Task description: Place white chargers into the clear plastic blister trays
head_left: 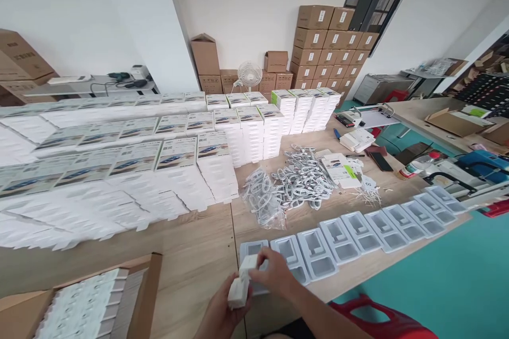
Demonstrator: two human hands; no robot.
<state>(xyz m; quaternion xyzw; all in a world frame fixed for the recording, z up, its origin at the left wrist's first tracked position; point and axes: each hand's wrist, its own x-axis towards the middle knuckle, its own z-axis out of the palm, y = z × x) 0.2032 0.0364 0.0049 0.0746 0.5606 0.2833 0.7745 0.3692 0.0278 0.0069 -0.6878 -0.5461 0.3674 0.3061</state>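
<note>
My left hand [220, 308] is closed around a small white block-shaped piece [237, 294] at the bottom middle. Just above it, my right hand [278, 274] pinches a second white block-shaped piece [248, 263]. The two pieces are close together, and I cannot tell whether they are joined. Both are over the nearest grey moulded tray [253, 247], partly hiding it. From there a row of similar trays [318, 251] runs right along the table's front edge, their compartments facing up.
Stacked white printed boxes [175, 159] fill the table's left and back. A pile of grey-white cables [304, 177] lies beside a clear plastic bag [262, 198]. At lower left, an open carton [145, 296] holds white pieces. A red chair [382, 320] stands near the front edge.
</note>
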